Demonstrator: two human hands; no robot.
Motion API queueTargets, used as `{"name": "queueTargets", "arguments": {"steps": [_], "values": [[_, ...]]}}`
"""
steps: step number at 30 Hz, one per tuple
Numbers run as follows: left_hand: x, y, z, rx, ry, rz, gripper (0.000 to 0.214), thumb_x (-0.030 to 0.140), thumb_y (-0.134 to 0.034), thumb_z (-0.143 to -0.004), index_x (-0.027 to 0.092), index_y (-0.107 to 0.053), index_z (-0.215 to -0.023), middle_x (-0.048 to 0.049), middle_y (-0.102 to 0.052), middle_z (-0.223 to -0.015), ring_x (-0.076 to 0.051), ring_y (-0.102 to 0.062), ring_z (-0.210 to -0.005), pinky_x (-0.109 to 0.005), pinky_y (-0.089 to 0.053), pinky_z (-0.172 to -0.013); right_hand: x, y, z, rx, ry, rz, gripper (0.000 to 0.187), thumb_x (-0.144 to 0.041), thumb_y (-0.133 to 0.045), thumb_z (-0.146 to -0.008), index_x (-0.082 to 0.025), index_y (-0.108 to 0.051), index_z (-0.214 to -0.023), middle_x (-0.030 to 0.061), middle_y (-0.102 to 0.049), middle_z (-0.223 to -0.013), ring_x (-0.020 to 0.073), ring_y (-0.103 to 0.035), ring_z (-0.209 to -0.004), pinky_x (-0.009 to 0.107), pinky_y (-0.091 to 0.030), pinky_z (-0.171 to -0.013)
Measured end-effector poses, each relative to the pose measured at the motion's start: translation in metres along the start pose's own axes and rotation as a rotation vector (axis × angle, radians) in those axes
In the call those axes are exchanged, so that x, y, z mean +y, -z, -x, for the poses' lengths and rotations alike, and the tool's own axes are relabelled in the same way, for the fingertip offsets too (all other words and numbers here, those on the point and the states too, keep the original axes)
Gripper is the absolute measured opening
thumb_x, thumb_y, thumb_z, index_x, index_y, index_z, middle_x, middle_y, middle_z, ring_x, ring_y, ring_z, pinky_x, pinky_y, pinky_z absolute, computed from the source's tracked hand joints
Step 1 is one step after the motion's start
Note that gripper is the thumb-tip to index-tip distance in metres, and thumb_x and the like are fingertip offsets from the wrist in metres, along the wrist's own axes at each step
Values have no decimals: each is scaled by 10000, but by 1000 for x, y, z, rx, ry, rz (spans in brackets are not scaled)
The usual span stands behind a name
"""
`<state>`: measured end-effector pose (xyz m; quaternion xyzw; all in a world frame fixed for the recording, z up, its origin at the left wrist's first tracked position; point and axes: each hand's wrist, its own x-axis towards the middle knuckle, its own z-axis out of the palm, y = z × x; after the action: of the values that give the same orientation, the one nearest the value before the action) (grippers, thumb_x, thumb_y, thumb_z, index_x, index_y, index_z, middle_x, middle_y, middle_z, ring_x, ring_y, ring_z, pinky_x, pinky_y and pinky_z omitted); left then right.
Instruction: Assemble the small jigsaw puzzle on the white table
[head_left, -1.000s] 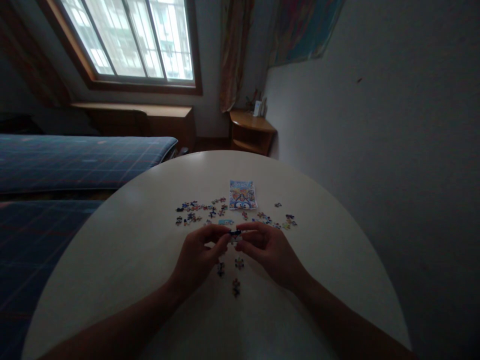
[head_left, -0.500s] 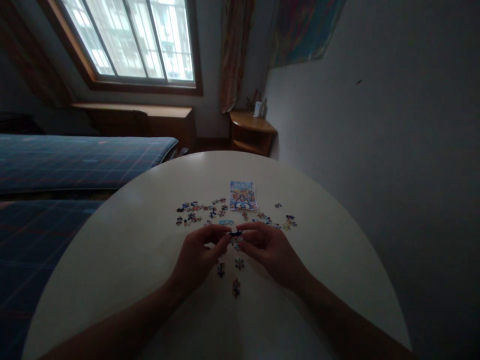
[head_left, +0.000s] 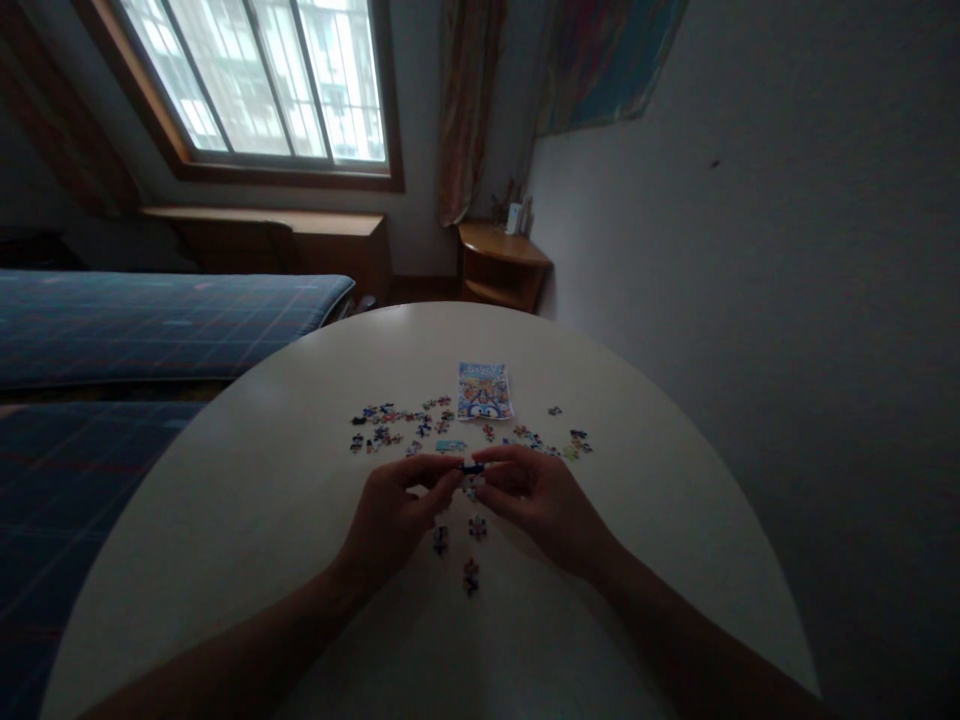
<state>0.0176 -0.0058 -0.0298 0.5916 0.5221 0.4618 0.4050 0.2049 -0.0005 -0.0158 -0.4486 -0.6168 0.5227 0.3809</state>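
Observation:
Between my two hands, above the white round table [head_left: 300, 520], is a small dark jigsaw piece [head_left: 472, 468]. My left hand [head_left: 401, 505] pinches its left end with thumb and fingers. From the other side, my right hand [head_left: 536, 500] has its fingers closed on the right end. Whether it is one piece or two joined ones, I cannot tell. Below the hands lie loose puzzle pieces: one near the left wrist [head_left: 440, 540], a star-shaped one [head_left: 478, 527] and a longer reddish one [head_left: 470, 577]. Another piece [head_left: 471, 492] is partly hidden between the hands.
A colourful picture sheet [head_left: 485, 391] lies beyond my hands. Several scattered pieces [head_left: 382, 435] spread to its left, more [head_left: 529, 437] to its right. A light-blue piece [head_left: 450, 446] sits just past my left fingers. A plaid-covered bed [head_left: 150, 320] stands at left, a wall [head_left: 787, 300] at right.
Both hands keep their pinch on the dark jigsaw piece with hardly any movement. The whole view has shifted very slightly.

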Motion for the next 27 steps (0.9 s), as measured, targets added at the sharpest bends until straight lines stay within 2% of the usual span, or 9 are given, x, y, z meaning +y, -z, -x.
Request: {"name": "queueTargets", "arguments": {"steps": [6,13,18,23,27], "values": [[4,0,0,-25,-10,-23,233,333,-670,-787,175,-781,-916,-51,-738,-715,-146,-638,-574,-193,-490,-453,-1,2,0,-14,12,27,327,-279,-762,-763,-212,-676,-1071,37,-752,-870,162,-700,-753,317,-556,-715],[4,-2,3,-75,-94,-127,157,296,-660,-788,185,-762,-833,-29,-727,-690,-154,-651,-625,-234,-517,-587,-12,13,3,-65,-24,188,303,-251,-793,-718,-201,-691,-999,18,-728,-797,157,-672,-721,273,-511,-638],[11,-1,7,-175,-105,-221,131,261,-631,-801,187,-737,-820,-26,-726,-707,-152,-646,-621,-230,-490,-587,-22,16,11,-114,-22,252,257,-206,-790,-712,-189,-692,-948,18,-723,-797,154,-662,-721,265,-489,-638],[14,-7,22,-289,-73,-278,144,262,-608,-833,214,-707,-926,-8,-731,-718,-149,-646,-587,-225,-463,-562,-8,18,33,-120,-1,301,258,-204,-788,-717,-209,-696,-957,12,-719,-834,159,-652,-750,267,-480,-656],[11,-14,39,-283,-153,-563,103,231,-633,-818,247,-725,-861,-4,-718,-701,-171,-645,-592,-242,-453,-571,6,23,52,-84,8,357,271,-242,-790,-736,-223,-694,-989,8,-713,-853,169,-640,-777,293,-481,-709]]}}
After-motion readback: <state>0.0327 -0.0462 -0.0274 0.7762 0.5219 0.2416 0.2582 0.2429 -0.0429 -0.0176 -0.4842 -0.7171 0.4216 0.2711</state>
